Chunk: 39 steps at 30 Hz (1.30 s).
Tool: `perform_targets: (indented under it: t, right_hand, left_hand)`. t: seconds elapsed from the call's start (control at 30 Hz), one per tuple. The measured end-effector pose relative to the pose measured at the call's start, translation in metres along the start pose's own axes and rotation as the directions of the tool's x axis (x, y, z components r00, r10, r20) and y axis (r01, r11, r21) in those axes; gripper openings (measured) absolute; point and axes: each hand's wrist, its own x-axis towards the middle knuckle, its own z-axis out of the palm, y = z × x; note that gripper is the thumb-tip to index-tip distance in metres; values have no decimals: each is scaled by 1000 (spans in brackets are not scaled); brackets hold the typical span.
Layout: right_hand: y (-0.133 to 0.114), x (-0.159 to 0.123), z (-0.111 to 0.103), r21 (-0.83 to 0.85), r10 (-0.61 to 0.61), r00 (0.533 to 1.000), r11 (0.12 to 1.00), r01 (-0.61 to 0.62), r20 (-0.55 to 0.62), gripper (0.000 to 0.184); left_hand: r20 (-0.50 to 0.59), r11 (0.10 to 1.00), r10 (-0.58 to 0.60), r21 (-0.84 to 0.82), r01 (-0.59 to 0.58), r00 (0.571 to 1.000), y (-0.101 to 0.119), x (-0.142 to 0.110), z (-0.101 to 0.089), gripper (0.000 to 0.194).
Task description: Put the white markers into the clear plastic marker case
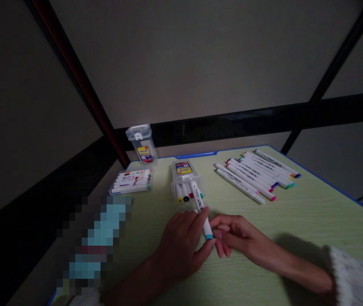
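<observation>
My left hand [183,240] holds a white marker [202,208] with a blue-green end between thumb and forefinger. The marker slants, its far end over the mouth of a clear plastic case [195,172] lying on its side. Several markers with yellow, black, red and green ends are inside that case. Close against the blue-green end is my right hand [232,231], its fingers loosely bent and apart; whether they touch the marker I cannot tell. Several loose white markers [248,172] with coloured ends lie in a row to the right.
A clear lidded case [143,144] with a yellow label stands at the back left. In front of it lies a flat pack of white markers [132,182]. A blurred-out blue object [104,238] is at the left edge of the pale green table [296,225]. Walls rise behind.
</observation>
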Motion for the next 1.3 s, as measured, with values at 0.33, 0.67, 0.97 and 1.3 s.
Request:
perform_targets:
  t: [0.33,0.67,0.97,1.3]
  right_hand:
    - [4,-1,-1,1,-6,1000,1000,6,-8,29]
    - [1,-1,0,-18,-18,1000,1000,18,3,28]
    - [1,-1,2,-38,-8,1000,999,8,1,24]
    - [0,-2,2,-32,-21,1000,999,21,17,17]
  left_hand:
    - [-57,1000,4,13,-3,998,0,-1,1,31]
    - [-71,999,6,38,-4,997,-1,2,2,26]
    - [-45,999,-2,37,4,999,-1,0,3,28]
    - [-25,999,-4,43,6,1000,-1,2,0,27]
